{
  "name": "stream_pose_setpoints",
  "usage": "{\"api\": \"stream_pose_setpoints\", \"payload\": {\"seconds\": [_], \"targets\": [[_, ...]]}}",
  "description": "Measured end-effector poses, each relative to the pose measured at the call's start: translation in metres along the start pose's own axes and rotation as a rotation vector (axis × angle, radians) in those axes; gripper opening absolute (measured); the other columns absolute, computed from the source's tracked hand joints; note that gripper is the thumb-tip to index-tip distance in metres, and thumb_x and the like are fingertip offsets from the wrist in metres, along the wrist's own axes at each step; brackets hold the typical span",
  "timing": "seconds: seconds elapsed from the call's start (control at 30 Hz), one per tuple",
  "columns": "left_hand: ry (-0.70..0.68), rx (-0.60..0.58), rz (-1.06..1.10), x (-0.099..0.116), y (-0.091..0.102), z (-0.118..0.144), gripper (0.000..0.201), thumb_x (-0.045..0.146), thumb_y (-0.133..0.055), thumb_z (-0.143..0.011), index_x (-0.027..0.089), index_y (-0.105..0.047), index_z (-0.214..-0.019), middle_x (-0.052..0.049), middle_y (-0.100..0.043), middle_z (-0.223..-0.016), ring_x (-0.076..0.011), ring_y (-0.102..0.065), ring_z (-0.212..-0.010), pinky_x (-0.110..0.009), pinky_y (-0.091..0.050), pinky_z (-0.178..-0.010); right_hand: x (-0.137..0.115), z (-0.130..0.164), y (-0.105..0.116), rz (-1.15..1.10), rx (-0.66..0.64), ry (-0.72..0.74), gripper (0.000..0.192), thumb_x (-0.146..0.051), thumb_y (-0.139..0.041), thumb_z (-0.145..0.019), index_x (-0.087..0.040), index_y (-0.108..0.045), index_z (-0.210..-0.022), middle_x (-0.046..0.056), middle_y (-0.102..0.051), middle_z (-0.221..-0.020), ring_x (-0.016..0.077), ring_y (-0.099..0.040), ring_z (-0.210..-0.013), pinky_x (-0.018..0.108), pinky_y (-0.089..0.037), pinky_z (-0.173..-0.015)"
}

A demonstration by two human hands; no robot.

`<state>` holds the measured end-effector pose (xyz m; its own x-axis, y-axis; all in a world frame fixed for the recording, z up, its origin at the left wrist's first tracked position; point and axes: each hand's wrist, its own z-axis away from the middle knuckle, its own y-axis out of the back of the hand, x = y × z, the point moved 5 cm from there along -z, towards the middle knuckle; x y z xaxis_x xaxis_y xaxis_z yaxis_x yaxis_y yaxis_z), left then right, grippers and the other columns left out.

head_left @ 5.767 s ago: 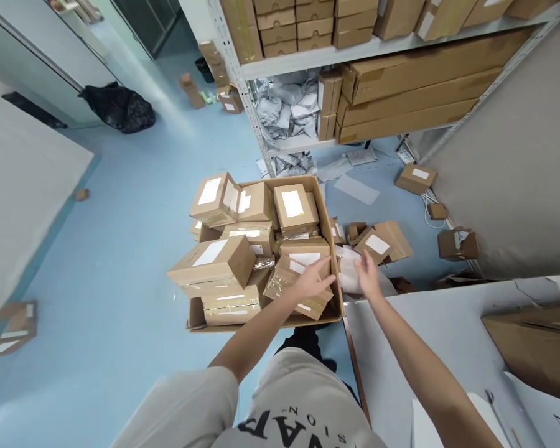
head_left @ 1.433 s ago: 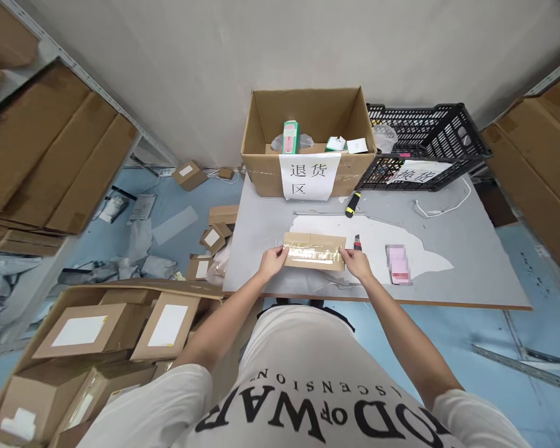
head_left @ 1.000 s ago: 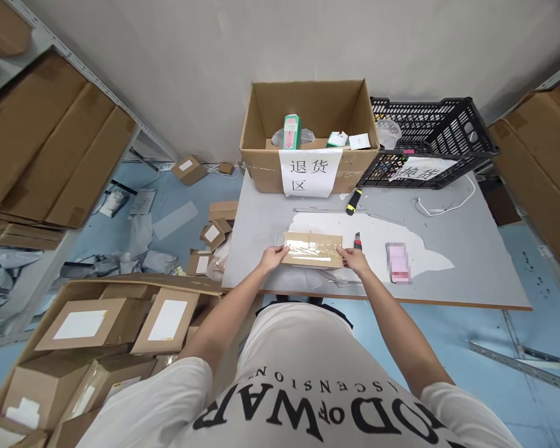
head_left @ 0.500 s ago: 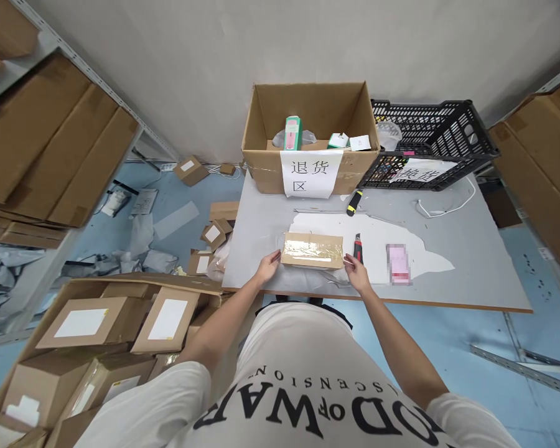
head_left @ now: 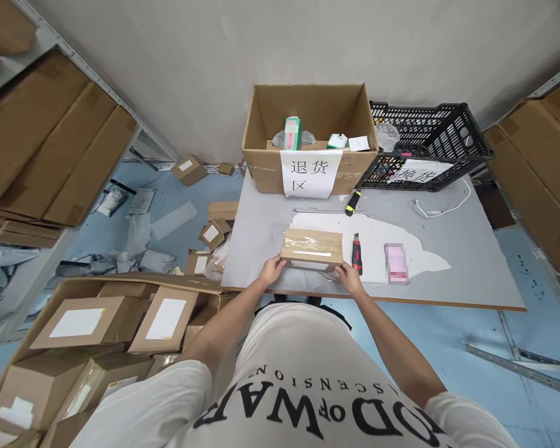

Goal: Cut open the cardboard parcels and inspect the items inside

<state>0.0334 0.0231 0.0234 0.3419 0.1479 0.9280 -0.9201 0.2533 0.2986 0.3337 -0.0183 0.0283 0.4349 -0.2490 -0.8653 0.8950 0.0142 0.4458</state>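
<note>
A small taped cardboard box (head_left: 312, 244) sits near the front edge of the table, tilted so that part of a white label shows on its near side. My left hand (head_left: 273, 270) grips its left near corner, and my right hand (head_left: 350, 277) grips the right near corner. Both sets of fingers are closed on the cardboard, partly hidden beneath it. Just right of the box lies a red and black utility knife (head_left: 357, 254). Farther right is a pink, blurred-out item (head_left: 396, 264) on a white sheet (head_left: 378, 239).
At the back of the grey table (head_left: 476, 261) stand a large open carton (head_left: 266, 174) with a paper sign and a black plastic crate (head_left: 448, 124). A black and yellow cutter (head_left: 353, 203) and a white cable (head_left: 443, 214) lie before them. Boxes fill a big carton (head_left: 168, 278) at left.
The box has tipped, bringing more of its labelled near side into view. Both hands have moved from beside its ends to its lower near corners.
</note>
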Motion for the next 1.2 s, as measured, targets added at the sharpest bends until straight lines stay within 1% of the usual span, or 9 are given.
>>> {"api": "stream_pose_setpoints", "payload": {"seconds": [0.1,0.2,0.37,0.47,0.6,0.77,0.87,1.0,1.2], "targets": [[-0.031,0.015,-0.050,0.016,0.006,-0.002,0.041,0.041,-0.048,-0.084,0.016,-0.064,-0.113,-0.006,-0.069,-0.109,-0.0240,-0.062,-0.100,-0.037,-0.045,-0.092,-0.015,-0.005,0.012,0.156,-0.017,0.023,0.040,-0.046,-0.045,-0.084,-0.020,-0.067,-0.104,0.008,-0.072,-0.092,0.0265,-0.065,-0.085,0.036,-0.047,-0.077],[-0.052,0.052,-0.110,0.031,0.015,-0.009,0.044,0.043,-0.047,-0.085,0.016,-0.063,-0.116,-0.006,-0.069,-0.109,-0.0235,-0.063,-0.097,-0.033,-0.047,-0.086,-0.032,-0.014,0.023,0.255,-0.005,0.034,0.041,-0.047,-0.044,-0.085,-0.020,-0.069,-0.104,0.007,-0.073,-0.089,0.0261,-0.065,-0.083,0.033,-0.047,-0.074],[-0.028,0.064,-0.180,0.044,0.024,-0.020,0.045,0.048,-0.049,-0.083,0.015,-0.067,-0.110,-0.006,-0.072,-0.101,-0.0238,-0.064,-0.091,-0.029,-0.048,-0.076,-0.044,-0.027,0.031,0.220,0.067,0.006,0.041,-0.051,-0.049,-0.083,-0.021,-0.073,-0.098,0.007,-0.073,-0.094,0.0249,-0.067,-0.084,0.032,-0.048,-0.075],[0.046,0.059,-0.215,0.040,0.022,-0.025,0.043,0.048,-0.050,-0.083,0.017,-0.070,-0.102,-0.006,-0.072,-0.097,-0.0237,-0.065,-0.089,-0.029,-0.047,-0.075,-0.040,-0.032,0.028,0.246,0.079,-0.047,0.041,-0.053,-0.048,-0.084,-0.022,-0.074,-0.090,0.006,-0.074,-0.085,0.0237,-0.067,-0.080,0.031,-0.048,-0.074],[0.126,0.060,-0.209,0.027,0.016,-0.030,0.037,0.046,-0.056,-0.079,0.017,-0.073,-0.095,-0.007,-0.073,-0.089,-0.0241,-0.066,-0.084,-0.030,-0.048,-0.075,-0.030,-0.038,0.022,0.324,0.071,-0.111,0.045,-0.054,-0.046,-0.084,-0.019,-0.074,-0.082,0.007,-0.073,-0.078,0.0219,-0.067,-0.076,0.028,-0.046,-0.069],[0.170,0.039,-0.077,0.008,0.008,-0.040,0.038,0.039,-0.063,-0.076,0.017,-0.069,-0.106,-0.007,-0.071,-0.102,-0.0223,-0.067,-0.092,-0.029,-0.051,-0.079,-0.019,-0.050,0.019,0.306,0.087,-0.186,0.048,-0.058,-0.046,-0.082,-0.018,-0.070,-0.071,0.007,-0.072,-0.074,0.0205,-0.066,-0.072,0.027,-0.045,-0.065],[0.191,0.034,0.010,0.000,0.006,-0.045,0.042,0.039,-0.068,-0.072,0.015,-0.068,-0.106,-0.008,-0.071,-0.103,-0.0224,-0.067,-0.094,-0.031,-0.052,-0.082,-0.013,-0.056,0.017,0.245,0.095,-0.235,0.047,-0.059,-0.049,-0.079,-0.018,-0.067,-0.065,0.007,-0.071,-0.070,0.0200,-0.066,-0.068,0.026,-0.046,-0.061],[0.214,0.047,0.098,-0.005,0.004,-0.044,0.047,0.042,-0.070,-0.070,0.012,-0.068,-0.106,-0.009,-0.071,-0.102,-0.0235,-0.066,-0.096,-0.032,-0.053,-0.082,-0.004,-0.057,0.013,0.113,0.092,-0.274,0.045,-0.060,-0.054,-0.076,-0.017,-0.065,-0.067,0.007,-0.071,-0.071,0.0181,-0.066,-0.062,0.024,-0.047,-0.057],[0.209,0.081,0.139,-0.006,0.000,-0.038,0.049,0.044,-0.066,-0.073,0.013,-0.066,-0.110,-0.010,-0.069,-0.109,-0.0243,-0.065,-0.100,-0.033,-0.052,-0.085,0.002,-0.055,0.010,0.112,0.118,-0.239,0.048,-0.060,-0.049,-0.078,-0.016,-0.067,-0.080,0.008,-0.071,-0.078,0.0184,-0.067,-0.066,0.027,-0.051,-0.062]]}}
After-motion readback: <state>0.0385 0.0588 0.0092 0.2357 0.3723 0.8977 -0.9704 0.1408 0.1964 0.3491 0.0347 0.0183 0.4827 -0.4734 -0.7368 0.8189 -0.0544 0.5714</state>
